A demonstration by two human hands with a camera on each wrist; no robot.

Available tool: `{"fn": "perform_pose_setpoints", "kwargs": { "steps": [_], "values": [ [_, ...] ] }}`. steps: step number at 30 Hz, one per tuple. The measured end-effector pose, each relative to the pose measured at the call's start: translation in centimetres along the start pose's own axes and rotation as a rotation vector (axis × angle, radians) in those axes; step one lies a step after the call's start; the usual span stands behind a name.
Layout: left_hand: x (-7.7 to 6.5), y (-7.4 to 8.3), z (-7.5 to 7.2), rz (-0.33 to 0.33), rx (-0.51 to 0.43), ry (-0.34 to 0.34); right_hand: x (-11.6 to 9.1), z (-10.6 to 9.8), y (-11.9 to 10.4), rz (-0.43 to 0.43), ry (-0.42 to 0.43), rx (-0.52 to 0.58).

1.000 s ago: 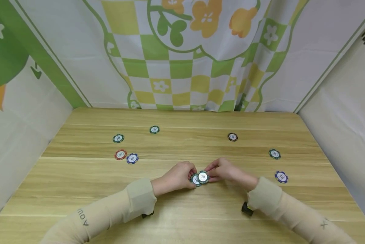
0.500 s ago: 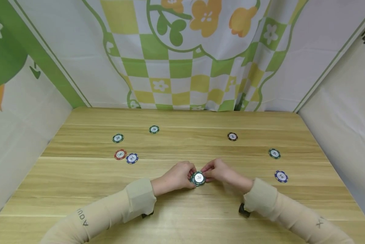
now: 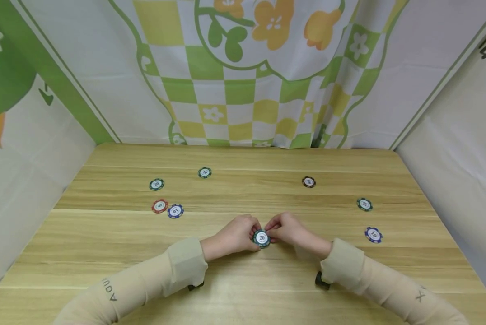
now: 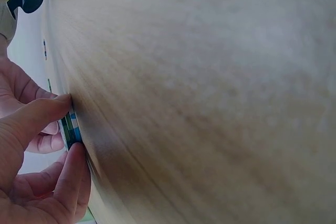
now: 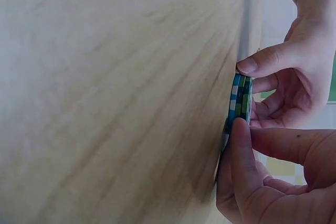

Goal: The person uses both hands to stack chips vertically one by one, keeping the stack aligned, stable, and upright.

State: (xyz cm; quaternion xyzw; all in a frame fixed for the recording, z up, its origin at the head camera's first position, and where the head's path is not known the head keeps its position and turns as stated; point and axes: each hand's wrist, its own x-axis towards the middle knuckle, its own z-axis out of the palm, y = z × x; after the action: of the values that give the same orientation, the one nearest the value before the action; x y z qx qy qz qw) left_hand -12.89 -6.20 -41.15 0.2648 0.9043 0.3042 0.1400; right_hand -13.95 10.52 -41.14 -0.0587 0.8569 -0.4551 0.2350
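A small stack of poker chips (image 3: pixel 261 238), the top one green and marked 20, sits low at the table's middle. My left hand (image 3: pixel 236 234) grips the stack from the left, thumb at the near side and fingers at the far side. From the right, my right hand (image 3: pixel 293 231) pinches the stack's edge between thumb and fingers. Seen edge-on in the right wrist view, the stacked chips (image 5: pixel 240 98) show a blue one under green ones, nearly flush. The left wrist view has the same edges (image 4: pixel 71 127) between my left fingertips.
Left on the wooden table (image 3: pixel 226 289) lie two green 20 chips (image 3: pixel 156 184) (image 3: pixel 204 172), a red 5 chip (image 3: pixel 160 206) and a blue 10 chip (image 3: pixel 175 211). Rightward are a black chip (image 3: pixel 309 182), a green chip (image 3: pixel 364 204) and another blue 10 chip (image 3: pixel 373 234). A patterned curtain (image 3: pixel 243 113) hangs behind.
My right hand has moved left, bringing the green 20 chip from overlapping the other chips to squarely on top of them. My left hand has stayed in place.
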Motion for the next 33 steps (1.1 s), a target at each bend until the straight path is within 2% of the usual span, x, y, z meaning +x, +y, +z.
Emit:
{"fn": "perform_pose_setpoints", "kwargs": {
  "steps": [11,14,15,18,25,29,31,33],
  "values": [
    [-0.1,0.1,0.0,0.011,0.023,0.005,-0.4,0.0,-0.3,-0.048,-0.001,-0.020],
    [-0.1,0.1,0.0,0.018,0.029,0.007,-0.4,-0.1,0.1,-0.090,-0.010,-0.011],
    [-0.1,0.1,0.0,0.018,0.030,0.006,-0.2,-0.1,0.5,-0.134,-0.020,-0.008],
    [-0.1,0.1,0.0,0.018,0.024,0.003,-0.1,-0.1,0.8,-0.162,-0.022,-0.011],
    [0.0,-0.1,0.0,-0.001,0.012,-0.010,-0.2,0.0,0.2,-0.103,-0.005,-0.030],
    [0.0,-0.1,0.0,-0.005,0.015,-0.010,-0.4,-0.1,0.1,-0.072,-0.019,0.014],
    [0.0,0.0,0.0,-0.006,0.019,-0.009,-0.5,-0.3,0.1,-0.071,-0.022,0.020],
    [0.0,0.0,0.0,-0.007,0.023,-0.009,-0.7,-0.5,0.2,-0.096,-0.019,-0.022]
  ]
}}
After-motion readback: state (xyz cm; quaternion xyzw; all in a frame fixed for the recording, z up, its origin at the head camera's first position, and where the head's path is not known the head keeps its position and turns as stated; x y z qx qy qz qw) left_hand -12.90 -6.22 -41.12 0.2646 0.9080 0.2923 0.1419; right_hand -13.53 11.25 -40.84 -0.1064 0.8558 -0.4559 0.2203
